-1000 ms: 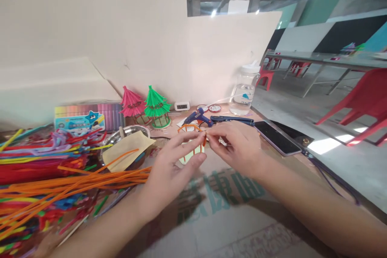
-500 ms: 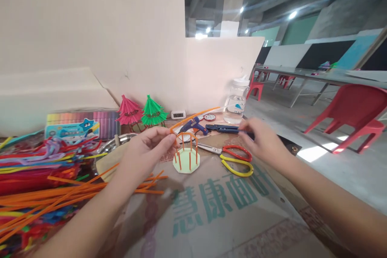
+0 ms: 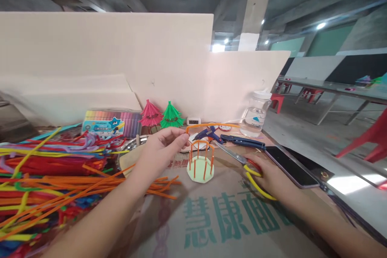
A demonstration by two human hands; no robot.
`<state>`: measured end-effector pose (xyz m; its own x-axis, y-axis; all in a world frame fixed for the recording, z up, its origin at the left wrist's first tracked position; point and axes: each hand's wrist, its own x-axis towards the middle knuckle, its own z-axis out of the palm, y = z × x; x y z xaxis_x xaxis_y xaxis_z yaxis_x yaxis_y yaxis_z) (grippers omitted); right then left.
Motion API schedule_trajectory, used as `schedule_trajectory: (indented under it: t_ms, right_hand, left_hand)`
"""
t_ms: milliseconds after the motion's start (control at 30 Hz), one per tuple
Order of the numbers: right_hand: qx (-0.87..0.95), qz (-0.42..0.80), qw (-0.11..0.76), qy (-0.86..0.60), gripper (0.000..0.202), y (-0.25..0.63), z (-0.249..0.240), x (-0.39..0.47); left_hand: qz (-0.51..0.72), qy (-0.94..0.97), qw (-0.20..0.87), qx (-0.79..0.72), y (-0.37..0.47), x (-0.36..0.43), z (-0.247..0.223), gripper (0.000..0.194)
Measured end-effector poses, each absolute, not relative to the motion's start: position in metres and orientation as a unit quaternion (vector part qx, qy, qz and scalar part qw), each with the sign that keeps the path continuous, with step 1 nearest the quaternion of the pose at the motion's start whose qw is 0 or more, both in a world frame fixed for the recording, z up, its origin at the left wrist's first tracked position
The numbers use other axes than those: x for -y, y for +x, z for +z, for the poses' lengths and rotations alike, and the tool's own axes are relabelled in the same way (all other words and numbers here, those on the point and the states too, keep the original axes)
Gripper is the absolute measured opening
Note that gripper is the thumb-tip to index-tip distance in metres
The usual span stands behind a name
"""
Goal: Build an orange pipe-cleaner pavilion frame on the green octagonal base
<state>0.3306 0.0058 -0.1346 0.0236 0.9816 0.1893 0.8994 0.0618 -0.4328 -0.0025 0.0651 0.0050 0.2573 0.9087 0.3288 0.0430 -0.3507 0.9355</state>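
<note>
1. Three large teal Chinese characters, 慧康面 (image 3: 226, 218), could be read on the brown printed cardboard (image 3: 145, 231) covering the table; one more was partly hidden by the right forearm.
2. One flat pack of multicoloured markers (image 3: 104, 125) stood at the far left, its pale blue label bearing a blue star and Chinese writing too small to read.
3. A small white digital clock (image 3: 193, 121) stood at the far middle, its digits unreadable.
4. A round silver metal bowl (image 3: 129, 144), left of the hands, had a beige sheet of paper (image 3: 128, 161) lying over it and a short wooden stick (image 3: 137, 140) rising at its far side.
5. A clear plastic jug (image 3: 253, 121) with a white lid and a blue mark stood at the far right, partly filled with clear liquid.
6. The left hand (image 3: 165, 145) pinched one end of a bent, fuzzy orange stem (image 3: 211, 124) between thumb and forefinger; the stem reached rightward.
7. The right hand (image 3: 269, 173) had its fingers at the red loop of the silver-bladed scissors with red and yellow handles (image 3: 242, 160); how firmly they gripped could not be told.
8. The pale green octagonal base with upright orange posts and an orange top ring (image 3: 200, 174) stood on the cardboard between the hands, just right of the left one, with the scissors to its right.
</note>
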Motion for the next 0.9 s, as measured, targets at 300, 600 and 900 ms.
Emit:
schedule_trajectory:
  t_ms: [300,600,900]
  right_hand:
    - [0.707,0.356,0.309,-0.527,0.054,0.269,-0.085,0.047]
    - [0.699,0.465,0.363,-0.404,0.065,0.223,-0.053,0.025]
    - [0.677,0.465,0.385,-0.421,0.061,0.220,-0.059,0.027]
  left_hand:
    - [0.507,0.661,0.414,-0.368,-0.007,-0.066,0.010,0.030]
    - [0.425,0.714,0.421,-0.364,0.000,-0.063,0.000,0.020]
    - [0.359,0.776,0.387,-0.344,0.007,-0.059,-0.016,0.013]
